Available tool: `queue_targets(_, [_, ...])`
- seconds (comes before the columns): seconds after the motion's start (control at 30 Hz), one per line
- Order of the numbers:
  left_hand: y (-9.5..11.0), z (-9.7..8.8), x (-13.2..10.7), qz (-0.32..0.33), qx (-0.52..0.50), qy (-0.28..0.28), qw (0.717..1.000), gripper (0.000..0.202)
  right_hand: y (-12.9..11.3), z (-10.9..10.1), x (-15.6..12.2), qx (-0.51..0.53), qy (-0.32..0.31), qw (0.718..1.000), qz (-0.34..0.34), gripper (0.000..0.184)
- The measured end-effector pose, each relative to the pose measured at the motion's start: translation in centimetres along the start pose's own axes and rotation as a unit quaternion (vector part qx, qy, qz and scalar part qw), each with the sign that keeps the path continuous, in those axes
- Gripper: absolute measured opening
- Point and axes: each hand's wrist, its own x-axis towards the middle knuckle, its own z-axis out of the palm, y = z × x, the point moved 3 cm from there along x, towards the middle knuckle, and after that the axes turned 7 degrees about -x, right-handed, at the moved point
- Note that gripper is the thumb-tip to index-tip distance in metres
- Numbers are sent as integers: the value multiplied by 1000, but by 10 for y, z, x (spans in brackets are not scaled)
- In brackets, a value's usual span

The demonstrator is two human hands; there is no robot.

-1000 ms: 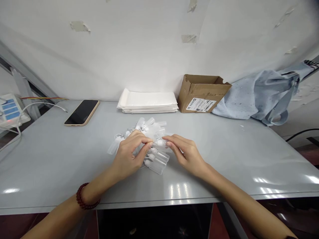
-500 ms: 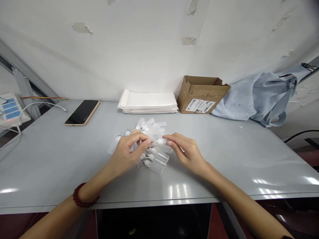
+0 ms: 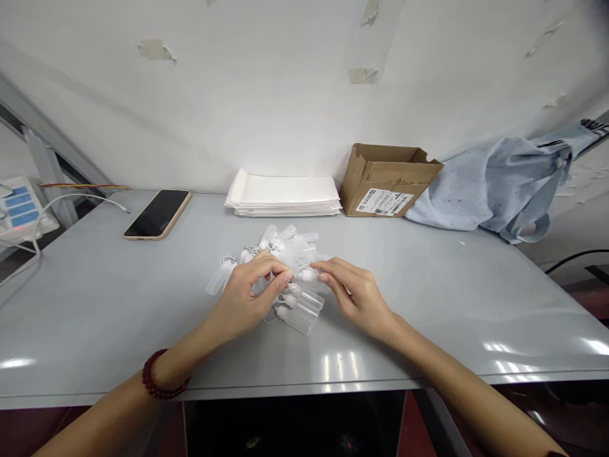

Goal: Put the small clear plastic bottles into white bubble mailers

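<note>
A small clear plastic squeeze bottle (image 3: 307, 275) with a white collar and a thin tip lies level between my hands, its tip pointing left. My right hand (image 3: 359, 289) has its thumb and index finger pinched on the bottle's body. At the tip, my left hand (image 3: 252, 292) is closed in a thumb-and-finger pinch; whatever is between those fingertips is too small and hidden to name. Under and around both hands spreads a heap of similar bottles (image 3: 301, 312), several with looped white cap straps. My left hand covers part of the heap.
On the grey table (image 3: 143, 304) a phone (image 3: 158, 214) lies at the left, near a white cable (image 3: 95, 198). Against the wall are a stack of white padded envelopes (image 3: 288, 193), an open cardboard box (image 3: 387, 181) and a light blue cloth bag (image 3: 480, 184).
Both hands stay over the heap. The held bottle's white collar has dropped slightly and its thin tip now shows beside my left fingertips.
</note>
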Motion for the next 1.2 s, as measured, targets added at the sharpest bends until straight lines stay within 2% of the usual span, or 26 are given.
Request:
queue_targets(0.23, [2,1,1,25,35,7,999,18,0,1,1,0,0,1000,5,22])
queue_targets(0.37, [7,-6,5,35,50,17,998,17,-1,2,2,-2,0,1000,-3,20])
queue_targets(0.47, [6,-19,8,17,67,48,996,18,2,0,2,-20,8,1000,-17,19])
queue_targets(0.57, [0,-34,12,-30,92,83,992,22,10,-6,4,-44,38,998,-7,16])
queue_targets(0.73, [-12,-42,15,-84,151,68,983,27,23,-18,6,-81,90,992,34,13])
queue_targets(0.97, [-16,-45,16,-57,245,112,961,31,24,-24,7,-104,114,987,32,13])
queue_targets(1.2, [-25,-63,22,-57,308,134,940,28,25,-23,6,-108,115,987,18,13])
